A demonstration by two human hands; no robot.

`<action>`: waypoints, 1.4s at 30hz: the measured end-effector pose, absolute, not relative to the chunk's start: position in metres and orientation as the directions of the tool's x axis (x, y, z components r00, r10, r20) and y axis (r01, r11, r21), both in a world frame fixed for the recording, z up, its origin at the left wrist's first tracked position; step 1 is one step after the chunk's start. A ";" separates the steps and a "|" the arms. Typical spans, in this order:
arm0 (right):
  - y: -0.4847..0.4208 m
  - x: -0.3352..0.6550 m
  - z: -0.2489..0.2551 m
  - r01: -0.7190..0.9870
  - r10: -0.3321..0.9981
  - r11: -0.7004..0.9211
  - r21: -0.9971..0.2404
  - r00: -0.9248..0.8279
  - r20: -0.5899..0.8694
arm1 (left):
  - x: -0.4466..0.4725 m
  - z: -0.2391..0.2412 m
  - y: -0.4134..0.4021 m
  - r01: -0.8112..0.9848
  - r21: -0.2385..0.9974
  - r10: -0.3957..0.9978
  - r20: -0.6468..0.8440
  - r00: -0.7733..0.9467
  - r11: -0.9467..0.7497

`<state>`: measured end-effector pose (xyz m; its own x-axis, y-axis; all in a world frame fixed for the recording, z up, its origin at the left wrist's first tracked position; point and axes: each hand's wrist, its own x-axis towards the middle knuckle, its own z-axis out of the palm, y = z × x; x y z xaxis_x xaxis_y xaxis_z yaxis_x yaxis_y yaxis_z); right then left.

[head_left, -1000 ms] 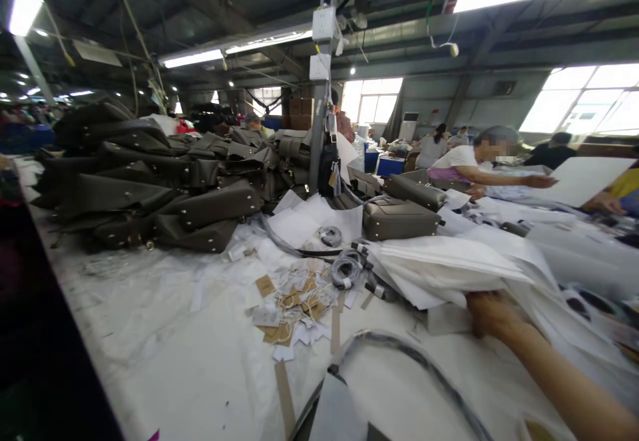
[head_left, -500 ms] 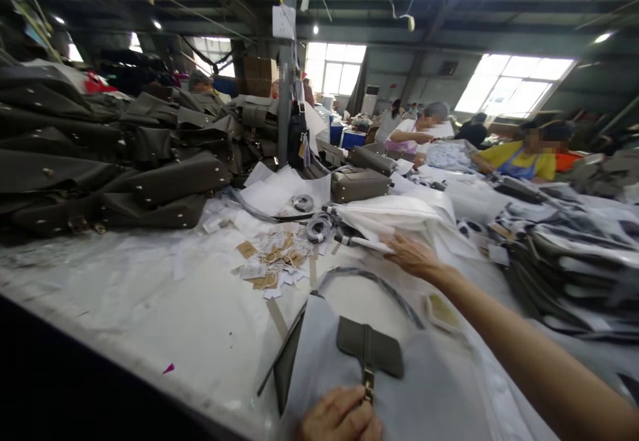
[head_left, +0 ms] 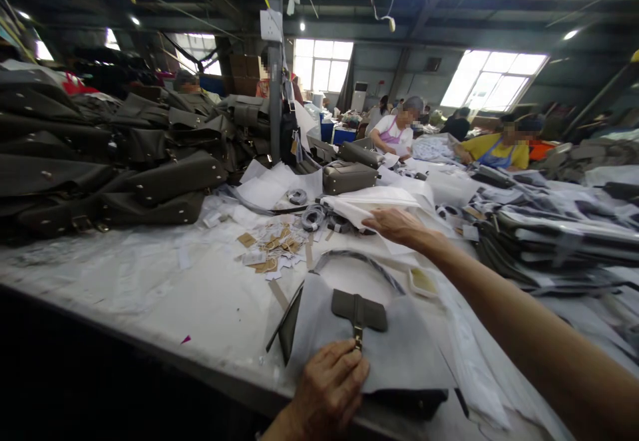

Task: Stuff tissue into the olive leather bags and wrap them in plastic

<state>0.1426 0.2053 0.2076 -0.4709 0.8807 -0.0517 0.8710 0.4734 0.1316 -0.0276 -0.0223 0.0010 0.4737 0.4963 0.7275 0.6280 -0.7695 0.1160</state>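
Bag-factory floor, head cam: a grey-brown bag (head_left: 372, 314) lies at the near edge of the worktop (head_left: 150, 294), front up, w/ its handle (head_left: 349, 253) arched away from the wearer. A pale grey sheet (head_left: 409, 354) covers most of the bag's front; the flap (head_left: 344, 302) lies on top of it. The L hand (head_left: 332, 378) rests on the sheet, fingers bent, tips at the buckle (head_left: 358, 338) below the flap; can't tell if they grip it. The R hand (head_left: 394, 226), arm stretched fwd, lies palm down at the near edge of white paper (head_left: 382, 196), fingers fairly straight; can't tell if it pinches any. Btwn the R hand and a heap of bags (head_left: 170, 181) at L: coils (head_left: 313, 217) in clear wrap, plus a scatter of brown & white tags (head_left: 282, 245). A small dish (head_left: 423, 283) w/ yellowish contents sits just R of the handle; wrapped bags (head_left: 564, 241) are stacked farther R. Bkgd: a post (head_left: 275, 102) w/ wall sockets (head_left: 270, 25), a co-worker in white (head_left: 394, 132) & another in yellow (head_left: 519, 155).
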 end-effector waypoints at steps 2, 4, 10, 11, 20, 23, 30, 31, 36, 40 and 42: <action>0.170 0.142 0.197 0.865 0.868 0.496 0.069 -0.493 -0.060 | -0.027 0.004 -0.025 0.633 0.155 0.537 0.699 0.472 -0.758; 0.128 0.138 0.174 0.847 0.845 0.532 0.010 -0.530 -0.072 | -0.026 0.006 -0.026 0.632 0.180 0.561 0.676 0.477 -0.754; 0.033 0.148 0.099 0.754 0.750 0.620 -0.218 -0.651 -0.121 | -0.024 0.005 -0.032 0.676 0.229 0.654 0.586 0.479 -0.700; 0.030 0.158 0.093 0.736 0.733 0.621 -0.268 -0.667 -0.132 | -0.024 0.005 -0.033 0.683 0.225 0.664 0.566 0.489 -0.695; 0.023 0.210 0.090 0.698 0.735 0.646 -0.309 -0.678 0.006 | -0.028 0.002 -0.037 0.698 0.175 0.669 0.515 0.536 -0.694; 0.009 0.199 0.092 0.716 0.751 0.651 -0.252 -0.656 0.075 | -0.028 0.001 -0.038 0.711 0.168 0.673 0.524 0.522 -0.682; -0.014 0.186 0.065 0.807 0.809 0.587 -0.069 -0.579 0.105 | -0.029 0.011 -0.036 0.641 0.166 0.596 0.590 0.544 -0.750; -0.016 0.187 0.061 0.800 0.799 0.598 -0.056 -0.589 0.121 | -0.032 0.012 -0.036 0.626 0.154 0.575 0.603 0.553 -0.764; -0.015 0.196 0.062 0.741 0.752 0.658 -0.137 -0.656 0.066 | -0.054 0.015 -0.041 0.551 0.179 0.510 0.673 0.535 -0.815; -0.008 0.203 0.069 0.679 0.726 0.672 -0.294 -0.683 0.080 | -0.055 0.023 -0.047 0.680 0.201 0.625 0.628 0.463 -0.705; -0.006 0.207 0.071 0.632 0.705 0.686 -0.360 -0.701 0.111 | -0.049 0.034 -0.048 0.737 0.133 0.649 0.594 0.476 -0.663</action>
<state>0.2066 -0.0062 0.0707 -0.7008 0.7046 0.1113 0.6324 0.6858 -0.3602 -0.0488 -0.0475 0.0338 0.4761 0.6486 0.5938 0.7368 -0.6628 0.1331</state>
